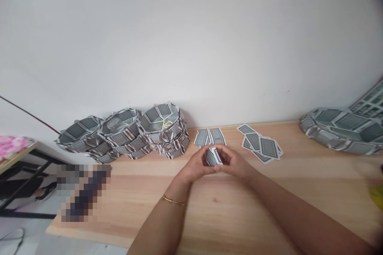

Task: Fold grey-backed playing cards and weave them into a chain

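Note:
A folded playing card (pixel 213 157) with a grey patterned back sits between my two hands, above the wooden table. My left hand (pixel 194 165) closes its fingers on the card's left side. From the other side, my right hand (pixel 235 162) grips it with the thumb at its lower edge. Just beyond my hands, several playing cards (pixel 214 132) lie face down, partly covered by my fingers. To their right is a loose, overlapping group of playing cards (pixel 260 143).
Three stacked bowl-like baskets woven from folded cards stand at the back left: a left one (pixel 80 133), a middle one (pixel 121 127) and a right one (pixel 163 123). A wider card basket (pixel 344 129) is at the far right. The table (pixel 227 215) meets a white wall (pixel 191 40).

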`<state>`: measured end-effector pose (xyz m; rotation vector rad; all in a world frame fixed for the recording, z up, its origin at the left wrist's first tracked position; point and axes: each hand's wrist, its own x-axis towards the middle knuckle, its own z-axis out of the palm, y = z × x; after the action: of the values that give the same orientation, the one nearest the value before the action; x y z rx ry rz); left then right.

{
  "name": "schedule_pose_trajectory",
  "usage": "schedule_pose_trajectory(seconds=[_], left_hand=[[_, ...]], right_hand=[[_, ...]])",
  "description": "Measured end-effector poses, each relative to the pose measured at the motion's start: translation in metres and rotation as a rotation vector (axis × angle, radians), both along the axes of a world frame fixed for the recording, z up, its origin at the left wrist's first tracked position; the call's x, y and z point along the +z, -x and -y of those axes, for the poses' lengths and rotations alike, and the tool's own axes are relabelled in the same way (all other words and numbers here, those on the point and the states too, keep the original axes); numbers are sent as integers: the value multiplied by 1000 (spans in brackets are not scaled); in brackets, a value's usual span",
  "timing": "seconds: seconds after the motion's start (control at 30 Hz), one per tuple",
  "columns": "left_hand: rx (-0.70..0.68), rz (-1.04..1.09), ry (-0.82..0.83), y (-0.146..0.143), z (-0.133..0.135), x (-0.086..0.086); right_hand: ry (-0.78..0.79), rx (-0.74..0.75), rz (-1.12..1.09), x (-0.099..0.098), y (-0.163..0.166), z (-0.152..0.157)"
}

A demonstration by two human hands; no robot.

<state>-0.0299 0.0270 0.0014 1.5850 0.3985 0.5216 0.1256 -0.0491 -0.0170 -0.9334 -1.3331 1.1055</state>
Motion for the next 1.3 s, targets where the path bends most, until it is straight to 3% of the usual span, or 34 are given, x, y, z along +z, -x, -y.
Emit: schedule_pose_trajectory(seconds=[1.3], left_hand=[[-53, 35, 55, 2, -1, 3]], right_hand=[[30, -83, 124, -2, -2, 2]])
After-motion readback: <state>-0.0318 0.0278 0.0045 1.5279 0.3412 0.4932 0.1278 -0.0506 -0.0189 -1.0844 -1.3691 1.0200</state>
